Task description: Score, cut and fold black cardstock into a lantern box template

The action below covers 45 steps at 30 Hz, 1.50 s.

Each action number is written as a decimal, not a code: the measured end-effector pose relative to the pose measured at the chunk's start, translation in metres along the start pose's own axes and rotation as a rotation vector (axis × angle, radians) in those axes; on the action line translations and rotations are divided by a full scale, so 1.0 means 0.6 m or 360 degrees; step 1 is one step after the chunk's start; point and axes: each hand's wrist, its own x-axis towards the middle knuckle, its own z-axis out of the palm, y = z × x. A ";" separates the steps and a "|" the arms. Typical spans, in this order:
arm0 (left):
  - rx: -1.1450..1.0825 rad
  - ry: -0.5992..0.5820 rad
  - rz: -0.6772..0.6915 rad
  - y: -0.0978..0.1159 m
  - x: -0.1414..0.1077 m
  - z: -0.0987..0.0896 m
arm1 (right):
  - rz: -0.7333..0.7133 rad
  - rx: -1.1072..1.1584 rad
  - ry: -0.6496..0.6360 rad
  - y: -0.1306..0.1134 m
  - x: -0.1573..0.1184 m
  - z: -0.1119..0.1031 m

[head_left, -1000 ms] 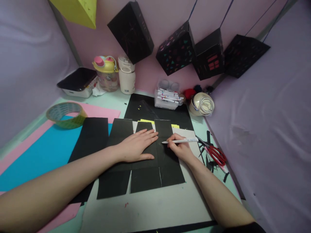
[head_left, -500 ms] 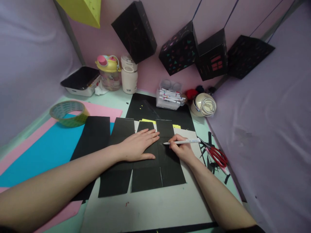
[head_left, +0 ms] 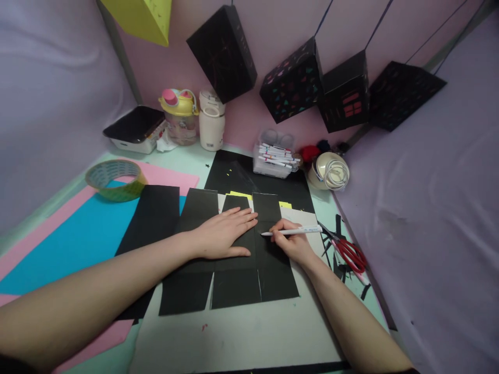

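A black card sheet [head_left: 236, 285], slit into flaps along its top and bottom edges, lies on a pale board [head_left: 234, 337]. My left hand [head_left: 224, 234] rests flat on the middle of the card, fingers stretched to the right and thumb apart. Beside it, my right hand [head_left: 292, 240] pinches a white pen [head_left: 292, 230]. The pen lies at a low slant, its tip at the surface of the card's right panel; whether it touches cannot be told. Just right of that hand are red-handled scissors [head_left: 351, 254], partly over black paper scraps [head_left: 341, 272].
A tape roll [head_left: 117, 179] sits on blue and pink sheets at the left. At the back stand a box of markers [head_left: 276, 158], a white bottle [head_left: 211, 124], a yellow-lidded jug [head_left: 181, 119] and a coiled cable [head_left: 336, 174]. Black paper boxes [head_left: 292, 80] hang overhead.
The pen tip has shifted slightly down on the right panel, with my right hand following. My left hand stays flat in place. The whole view has drifted a little.
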 end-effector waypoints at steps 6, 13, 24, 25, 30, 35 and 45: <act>0.0001 0.0004 0.0000 0.001 0.000 0.001 | 0.0008 -0.0013 0.0001 -0.001 0.001 0.000; 0.0027 0.0005 -0.0001 0.000 0.000 0.003 | 0.0005 -0.0019 -0.0043 -0.001 0.003 0.003; 0.0031 -0.0012 -0.0013 0.001 0.000 0.001 | 0.0002 -0.0053 -0.0112 -0.007 0.000 0.001; 0.0031 -0.0009 -0.0010 0.001 0.000 0.001 | 0.0005 -0.0048 -0.0118 -0.007 0.000 0.001; 0.0024 0.0000 -0.0003 0.000 0.000 0.002 | 0.0026 -0.0006 -0.0134 -0.006 0.000 0.001; 0.0013 0.0002 -0.0006 -0.001 0.000 0.003 | 0.0031 0.0011 -0.0109 -0.003 -0.001 0.000; 0.0017 -0.0011 -0.0012 0.000 0.000 0.002 | 0.0008 -0.0001 -0.0040 -0.001 0.001 -0.001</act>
